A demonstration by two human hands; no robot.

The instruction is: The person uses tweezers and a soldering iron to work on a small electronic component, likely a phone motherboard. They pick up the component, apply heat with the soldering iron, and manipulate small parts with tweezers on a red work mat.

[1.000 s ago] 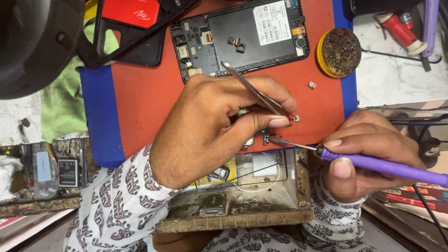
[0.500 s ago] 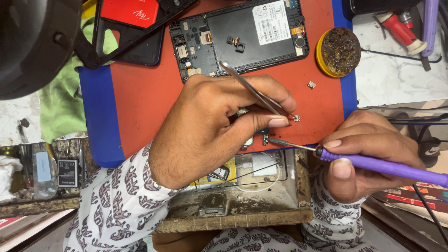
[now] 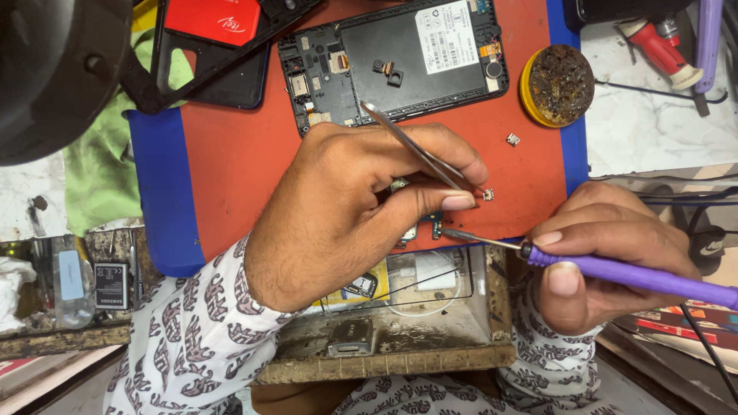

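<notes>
Red work mat edged in blue, laid on a pale marbled bench, tweezers pinched shut in left hand on a tiny metal part, purple soldering iron gripped in right hand, tip beside the small board, opened phone with white rectangular label above, round yellow tin at right.

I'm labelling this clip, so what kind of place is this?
Most likely a phone repair bench: an opened phone on a red mat, tweezers in the left hand, a soldering iron in the right hand.
</notes>
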